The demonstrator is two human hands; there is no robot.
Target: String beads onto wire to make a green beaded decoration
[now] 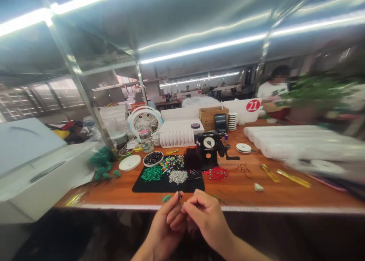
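Note:
My left hand [170,221] is closed at the table's front edge, with a small dark item [180,195] at its thumb and fingertip. My right hand [203,213] touches its fingers and is pinched; whatever it holds is too small to make out. Just beyond lies a black mat [168,186] bearing green pieces [152,173], silver beads [178,176] and multicoloured beads [169,164]. A white dish of dark beads [153,158] sits at the mat's back edge. Small green pieces [166,198] rest beside my left fingertips.
Behind the mat stands a black hand-crank machine [209,149], with red beaded strands [216,173] before it. A fan [146,123] and glass jar [146,142] stand back left. Wrapped white rolls [296,141] lie right, near yellow strips [293,178]. A person [273,88] sits beyond.

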